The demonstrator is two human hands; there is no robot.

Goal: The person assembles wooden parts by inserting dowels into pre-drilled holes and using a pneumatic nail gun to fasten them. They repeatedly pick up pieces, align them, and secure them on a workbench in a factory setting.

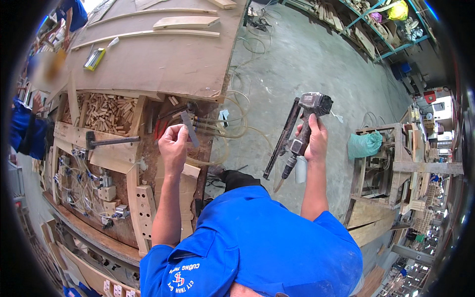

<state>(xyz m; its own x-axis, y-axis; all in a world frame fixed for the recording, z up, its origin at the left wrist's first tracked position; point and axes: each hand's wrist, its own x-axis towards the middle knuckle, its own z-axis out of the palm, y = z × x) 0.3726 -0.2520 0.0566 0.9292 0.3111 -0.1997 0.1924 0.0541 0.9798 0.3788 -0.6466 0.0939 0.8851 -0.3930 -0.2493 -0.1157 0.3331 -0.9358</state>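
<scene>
My left hand (173, 147) is raised over the bench edge, its thumb and fingers pinched on a flat grey strip (190, 129) that looks like a stick of brad nails. In my right hand (317, 138) is a dark pneumatic nail gun (303, 128), its grip wrapped by my fingers. The gun's head points away from me, and its long magazine (283, 141) slants down on the left side. An air hose fitting (289, 167) hangs from the handle's lower end. Strip and gun are well apart.
Left of me, the bench holds a hammer (113, 140), wooden dowels (110, 115) and pneumatic cylinders (106, 187). A panel table (163, 64) bears wood strips and a yellow box (94, 58). Hoses (242, 123) trail across the floor. A green sack (365, 145) sits right; another person (29, 128) stands left.
</scene>
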